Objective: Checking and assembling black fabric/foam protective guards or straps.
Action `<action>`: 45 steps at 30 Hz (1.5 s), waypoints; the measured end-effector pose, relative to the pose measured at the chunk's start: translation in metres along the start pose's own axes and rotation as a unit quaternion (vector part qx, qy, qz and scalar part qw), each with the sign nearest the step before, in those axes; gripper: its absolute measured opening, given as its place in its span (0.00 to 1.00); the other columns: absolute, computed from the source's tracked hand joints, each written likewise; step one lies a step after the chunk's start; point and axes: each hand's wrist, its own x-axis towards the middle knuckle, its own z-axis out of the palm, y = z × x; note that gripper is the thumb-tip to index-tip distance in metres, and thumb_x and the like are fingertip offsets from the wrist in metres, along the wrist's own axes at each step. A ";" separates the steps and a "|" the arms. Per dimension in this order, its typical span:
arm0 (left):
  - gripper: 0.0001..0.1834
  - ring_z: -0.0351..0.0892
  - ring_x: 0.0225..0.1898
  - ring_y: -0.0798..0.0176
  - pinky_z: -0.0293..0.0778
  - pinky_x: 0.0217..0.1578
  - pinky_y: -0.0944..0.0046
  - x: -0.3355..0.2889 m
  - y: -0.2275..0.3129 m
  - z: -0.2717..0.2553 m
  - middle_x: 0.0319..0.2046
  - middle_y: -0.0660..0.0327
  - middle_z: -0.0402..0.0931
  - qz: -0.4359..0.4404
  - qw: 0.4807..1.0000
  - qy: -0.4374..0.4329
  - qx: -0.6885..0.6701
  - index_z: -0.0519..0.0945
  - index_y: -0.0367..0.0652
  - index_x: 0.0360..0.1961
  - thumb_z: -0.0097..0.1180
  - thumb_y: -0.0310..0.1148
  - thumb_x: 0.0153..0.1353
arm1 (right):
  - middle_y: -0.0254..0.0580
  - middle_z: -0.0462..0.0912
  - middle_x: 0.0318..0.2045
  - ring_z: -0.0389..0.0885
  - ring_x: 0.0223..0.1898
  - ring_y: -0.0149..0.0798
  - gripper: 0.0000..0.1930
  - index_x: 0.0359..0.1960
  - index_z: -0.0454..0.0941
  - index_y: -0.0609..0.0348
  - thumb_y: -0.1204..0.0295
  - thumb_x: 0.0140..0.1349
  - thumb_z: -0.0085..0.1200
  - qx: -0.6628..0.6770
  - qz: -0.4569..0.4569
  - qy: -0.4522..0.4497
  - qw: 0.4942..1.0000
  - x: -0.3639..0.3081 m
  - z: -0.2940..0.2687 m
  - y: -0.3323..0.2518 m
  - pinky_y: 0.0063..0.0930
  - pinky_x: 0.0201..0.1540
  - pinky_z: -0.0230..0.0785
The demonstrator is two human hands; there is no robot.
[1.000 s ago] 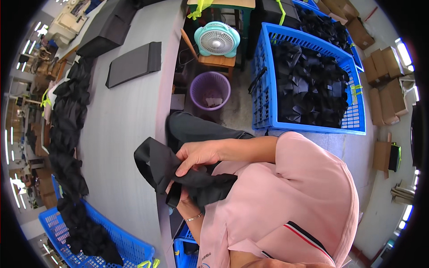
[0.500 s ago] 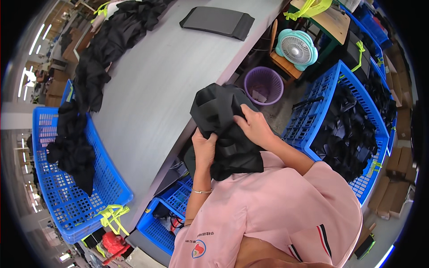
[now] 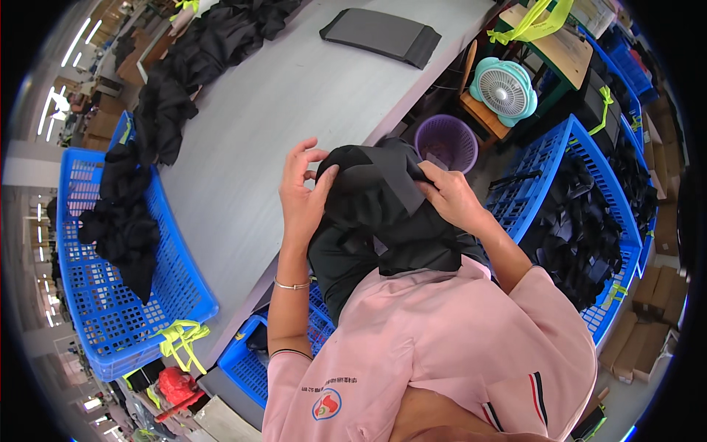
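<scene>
I hold a crumpled black garment in front of my chest, at the edge of a long grey table. My left hand grips its left side with the thumb and fingers curled over the fabric. My right hand pinches the cloth's upper right edge. The lower part of the garment hangs down against my pink shirt. A bracelet circles my left wrist.
A blue crate with black garments stands at the table's left end, and a row of black cloth lies along the far side. A flat folded dark piece lies further up the table. Right: purple bin, small fan, blue crate of black garments.
The view has swung toward the table. The garment has come up from my lap to chest height, and both hands have shifted to grip its upper edges.
</scene>
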 end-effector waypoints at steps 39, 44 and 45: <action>0.11 0.72 0.27 0.77 0.69 0.28 0.73 0.004 -0.087 0.045 0.23 0.69 0.78 -0.274 0.916 0.072 -0.285 0.84 0.33 0.32 0.62 0.33 0.63 | 0.28 0.83 0.37 0.78 0.37 0.20 0.10 0.44 0.81 0.65 0.71 0.68 0.53 0.328 0.301 -0.082 0.892 0.019 0.048 0.076 0.16 0.41 0.72; 0.14 0.68 0.28 0.78 0.68 0.31 0.72 -0.003 -0.096 0.055 0.21 0.69 0.75 -0.214 0.958 0.096 -0.163 0.82 0.33 0.33 0.59 0.37 0.66 | 0.26 0.83 0.33 0.78 0.32 0.19 0.10 0.41 0.82 0.64 0.69 0.68 0.55 0.289 0.305 -0.080 0.904 0.013 0.047 0.081 0.14 0.36 0.72; 0.15 0.67 0.29 0.78 0.67 0.32 0.71 -0.003 -0.093 0.056 0.21 0.69 0.74 -0.202 0.961 0.107 -0.155 0.81 0.33 0.33 0.58 0.38 0.66 | 0.26 0.83 0.33 0.78 0.32 0.19 0.10 0.41 0.82 0.64 0.69 0.68 0.55 0.290 0.308 -0.075 0.903 0.013 0.046 0.082 0.14 0.36 0.72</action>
